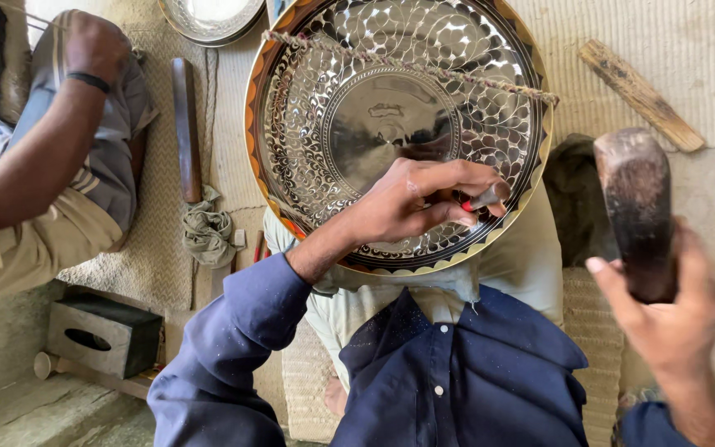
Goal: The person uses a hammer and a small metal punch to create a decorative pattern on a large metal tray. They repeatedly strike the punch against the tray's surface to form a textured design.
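A large round metal tray [349, 99], shiny and engraved with a scale pattern and an orange-and-dark scalloped rim, leans on my lap. A twisted cord [424, 68] runs across its face. My left hand [411, 203] grips a small metal punch [487, 197] with a red band, its tip against the tray's lower right rim. My right hand [672, 310] is raised at the right, holding a dark, worn mallet [637, 211] upright and away from the tray.
Another person sits at the left, an arm [51, 136] with a dark wristband resting on a knee. A long wooden bar [185, 124], a knotted rag [207, 233], a tissue box [103, 335], a wooden stick [640, 95] and a second metal plate [213, 18] lie around on woven mats.
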